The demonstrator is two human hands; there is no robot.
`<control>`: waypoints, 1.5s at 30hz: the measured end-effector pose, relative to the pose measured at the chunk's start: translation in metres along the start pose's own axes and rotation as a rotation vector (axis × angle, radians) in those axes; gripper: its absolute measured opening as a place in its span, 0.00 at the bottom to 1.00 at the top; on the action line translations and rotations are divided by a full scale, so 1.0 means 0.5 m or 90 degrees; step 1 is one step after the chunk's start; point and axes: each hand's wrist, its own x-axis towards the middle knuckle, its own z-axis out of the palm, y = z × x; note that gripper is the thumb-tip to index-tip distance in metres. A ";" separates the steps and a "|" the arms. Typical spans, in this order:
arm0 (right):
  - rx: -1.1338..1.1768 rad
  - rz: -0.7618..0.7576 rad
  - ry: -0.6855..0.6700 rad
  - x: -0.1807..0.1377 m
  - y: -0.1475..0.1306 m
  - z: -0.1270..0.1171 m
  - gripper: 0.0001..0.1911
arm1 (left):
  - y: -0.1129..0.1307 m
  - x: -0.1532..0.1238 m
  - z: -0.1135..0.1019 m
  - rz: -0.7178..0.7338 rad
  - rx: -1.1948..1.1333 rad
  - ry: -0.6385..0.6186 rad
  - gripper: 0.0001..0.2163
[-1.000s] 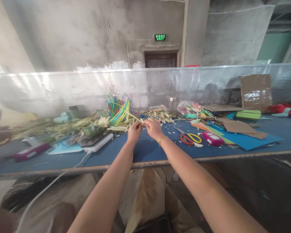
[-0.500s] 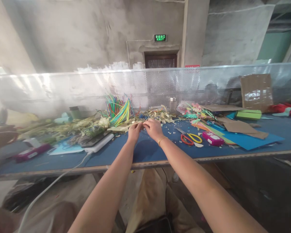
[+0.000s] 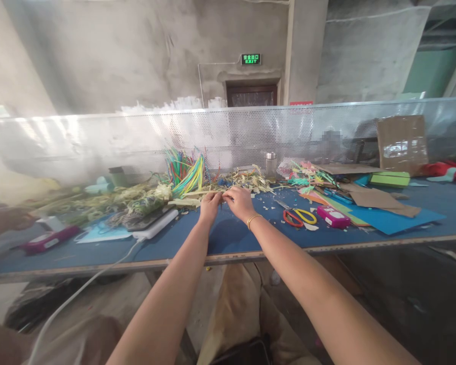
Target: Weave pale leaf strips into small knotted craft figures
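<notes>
My left hand [image 3: 210,207] and my right hand [image 3: 239,201] meet over the blue tabletop [image 3: 231,238], fingertips pinched together. Whatever lies between the fingers is too small and too covered to name. Just beyond the left hand rest pale strips [image 3: 186,202] and an upright bunch of coloured pipe cleaners [image 3: 186,172]. Behind the right hand spreads a heap of cream-coloured scraps [image 3: 251,178]. To the right lie scissors [image 3: 299,217] with one red and one yellow handle, beside a magenta box [image 3: 333,217].
A power bank [image 3: 155,225] with a white cable sits left, near a tangle of greenish yarn-like strands [image 3: 137,205]. Coloured sheets [image 3: 395,218] and cardboard [image 3: 376,196] lie right. A glass bottle [image 3: 271,165] stands before the perforated screen [image 3: 213,132]. Another person's hand [image 3: 11,218] is far left.
My two hands stay together, with only slight shifts of the fingers. At the far left, the other person's hand has moved lower.
</notes>
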 end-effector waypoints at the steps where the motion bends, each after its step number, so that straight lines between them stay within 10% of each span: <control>1: 0.006 -0.001 -0.002 0.000 0.000 0.000 0.08 | 0.001 -0.001 0.001 -0.007 -0.008 0.002 0.11; 15: 0.052 0.026 0.030 0.001 0.003 -0.010 0.08 | 0.000 -0.002 0.009 -0.062 -0.194 -0.014 0.07; 28: 0.037 0.034 -0.005 0.002 -0.004 -0.034 0.04 | 0.001 -0.011 0.017 0.015 -0.067 -0.070 0.07; 45: -0.017 -0.083 0.019 -0.180 -0.043 -0.113 0.12 | 0.070 -0.181 -0.007 -0.007 -0.005 -0.051 0.07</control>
